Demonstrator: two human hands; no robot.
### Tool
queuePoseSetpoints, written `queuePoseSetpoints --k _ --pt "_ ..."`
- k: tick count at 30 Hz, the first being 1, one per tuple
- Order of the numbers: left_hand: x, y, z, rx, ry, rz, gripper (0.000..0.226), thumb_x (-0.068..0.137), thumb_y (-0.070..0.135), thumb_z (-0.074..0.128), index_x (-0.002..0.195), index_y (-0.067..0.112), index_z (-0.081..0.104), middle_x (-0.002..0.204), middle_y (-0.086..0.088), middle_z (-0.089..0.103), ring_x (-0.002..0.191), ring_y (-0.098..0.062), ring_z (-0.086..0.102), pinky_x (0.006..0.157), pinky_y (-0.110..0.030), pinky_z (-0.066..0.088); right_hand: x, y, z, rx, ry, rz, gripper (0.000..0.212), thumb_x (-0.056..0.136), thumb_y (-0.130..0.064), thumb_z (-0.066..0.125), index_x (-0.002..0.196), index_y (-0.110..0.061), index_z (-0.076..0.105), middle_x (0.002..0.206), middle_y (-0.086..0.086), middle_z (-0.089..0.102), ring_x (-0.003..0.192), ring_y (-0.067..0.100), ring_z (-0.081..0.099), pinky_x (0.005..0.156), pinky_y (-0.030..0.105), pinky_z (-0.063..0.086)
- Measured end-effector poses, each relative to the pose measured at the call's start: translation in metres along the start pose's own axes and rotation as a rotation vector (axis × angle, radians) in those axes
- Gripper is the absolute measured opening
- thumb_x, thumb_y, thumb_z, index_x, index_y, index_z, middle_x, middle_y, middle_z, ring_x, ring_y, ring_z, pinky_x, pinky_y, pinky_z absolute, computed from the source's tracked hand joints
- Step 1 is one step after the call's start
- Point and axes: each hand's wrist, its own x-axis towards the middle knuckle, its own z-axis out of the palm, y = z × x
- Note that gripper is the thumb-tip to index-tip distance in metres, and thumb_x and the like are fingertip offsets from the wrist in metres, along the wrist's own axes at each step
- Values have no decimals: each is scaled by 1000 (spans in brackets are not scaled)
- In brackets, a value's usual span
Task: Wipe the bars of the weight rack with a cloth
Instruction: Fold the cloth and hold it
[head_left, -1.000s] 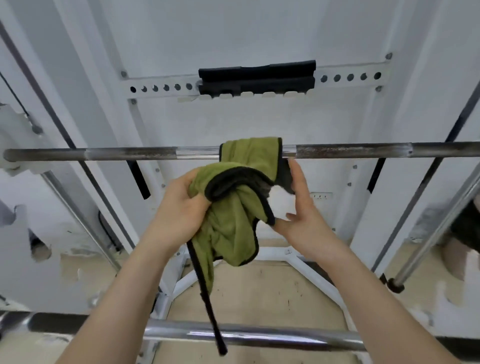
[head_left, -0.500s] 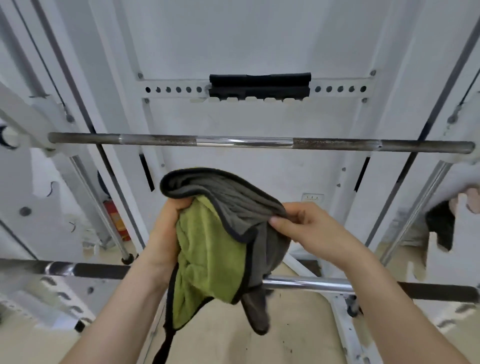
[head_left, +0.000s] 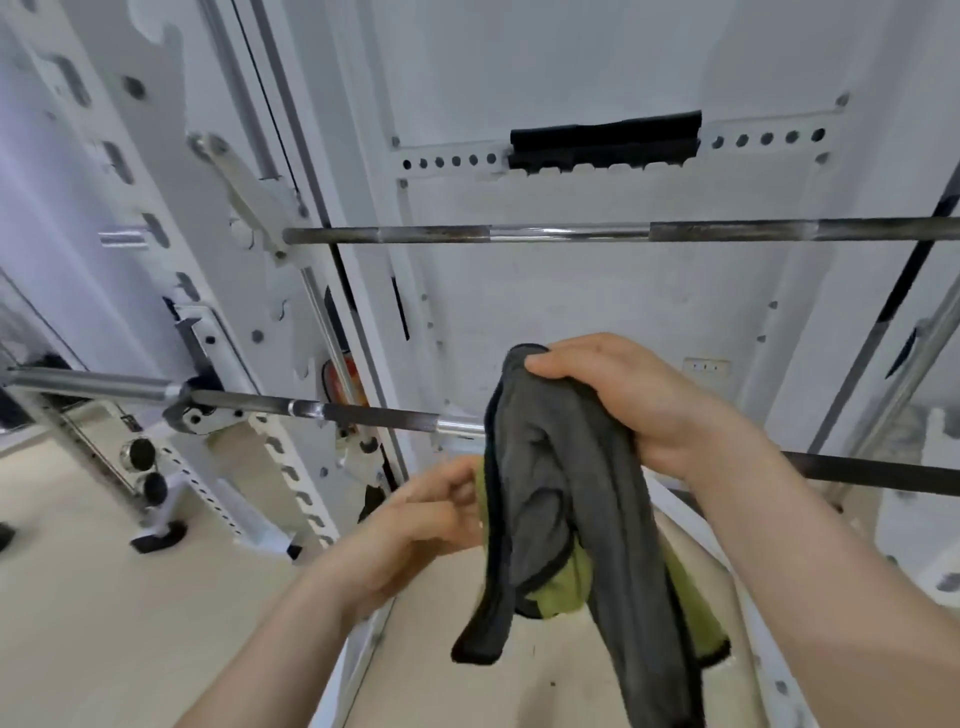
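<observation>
Head view: the white weight rack (head_left: 363, 260) stands on a beige floor (head_left: 104, 597), with its upper bar (head_left: 571, 232) and lower bar (head_left: 363, 414) running across. The grey-and-green cloth (head_left: 561, 493) hangs in front of the lower bar, hiding its middle. The right hand (head_left: 623, 400) grips the cloth's top. The left hand (head_left: 431, 514) curls at its green edge; I cannot tell whether it pinches.

Bright, even, diffuse light fills the white scene, and shadows are faint. Specular glare streaks the polished middle of the upper bar (head_left: 569, 233). The left hand (head_left: 431, 512) and the lower end of the cloth (head_left: 550, 467) show motion blur. Wide-angle distortion bows the rack uprights (head_left: 171, 171) near the frame edges.
</observation>
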Motion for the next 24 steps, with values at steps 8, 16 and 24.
queuePoseSetpoints --k 8,16,24 --pt "-87 -13 -57 221 473 49 15 90 8 63 103 5 68 101 -14 72 95 -28 69 81 -35 56 26 -8 64 -379 -138 57 24 90 -17 64 83 6 68 83 25 69 72 23 60 71 33 46" --pt "-201 -15 -206 992 931 54 22 94 12 56 96 34 61 88 15 67 86 -9 60 71 -23 38 86 16 159 -1113 -47 -95 34 74 -49 76 64 -18 65 58 -6 57 60 12 54 57 30 40" --pt "-285 -4 -313 1078 1217 52 16 97 26 48 92 25 64 83 0 68 83 -26 61 71 -40 47 139 92 198 -1348 -151 127 39 78 -49 71 65 -14 60 58 -4 54 58 13 53 55 30 39"
